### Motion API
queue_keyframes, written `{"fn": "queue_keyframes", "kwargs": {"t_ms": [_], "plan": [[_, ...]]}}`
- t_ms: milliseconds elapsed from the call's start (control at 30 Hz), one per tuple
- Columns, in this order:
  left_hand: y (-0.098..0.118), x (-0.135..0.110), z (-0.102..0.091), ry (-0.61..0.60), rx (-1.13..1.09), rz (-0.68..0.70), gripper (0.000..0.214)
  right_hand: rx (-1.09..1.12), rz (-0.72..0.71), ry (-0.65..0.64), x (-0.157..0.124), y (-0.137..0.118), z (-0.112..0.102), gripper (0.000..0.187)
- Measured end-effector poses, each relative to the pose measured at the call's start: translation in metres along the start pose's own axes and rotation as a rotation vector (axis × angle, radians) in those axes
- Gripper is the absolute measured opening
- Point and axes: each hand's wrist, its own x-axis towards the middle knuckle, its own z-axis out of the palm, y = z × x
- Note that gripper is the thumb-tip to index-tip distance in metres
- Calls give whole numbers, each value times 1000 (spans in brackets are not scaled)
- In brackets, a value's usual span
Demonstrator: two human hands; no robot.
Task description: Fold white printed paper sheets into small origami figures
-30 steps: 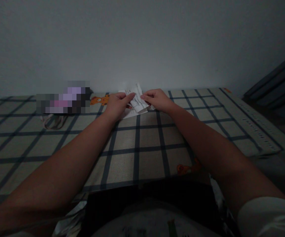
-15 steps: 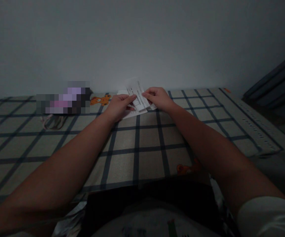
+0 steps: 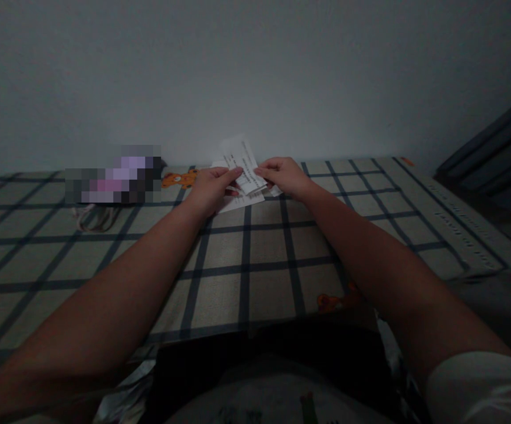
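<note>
Dim room: checked tablecloth [image 3: 266, 247] with bear prints [image 3: 180, 179], against plain wall [image 3: 255, 76]. Both hands [image 3: 208, 187] [image 3: 285, 176] pinching printed paper [image 3: 245, 162].

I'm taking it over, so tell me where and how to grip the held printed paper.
Probably best to pinch the printed paper by its thin upper end, coming from the wall side: that end sticks up free, while the left hand and right hand hold it lower down.

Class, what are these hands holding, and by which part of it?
A printed white paper: the left hand pinches its left side, thumb on top; the right hand pinches its right edge.
</note>
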Motion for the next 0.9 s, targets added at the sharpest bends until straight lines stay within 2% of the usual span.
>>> {"fn": "queue_keyframes", "kwargs": {"t_ms": [100,200,467,767,900], "plan": [[-5,2,0,-67,-52,-43,30,-17,-11,63,0,-3,1,14],[-11,5,-2,-108,-56,-27,29,-28,-23,84,0,-4,0,17],[-9,6,-5,-56,-2,8,31,63,18,16,2,2,-1,18],[-5,2,-1,-101,-29,-31,28,9,-12,94,-2,-8,2,14],[-1,1,-1,-42,60,-22,27,-16,-8,87,-2,-7,2,17]]}}
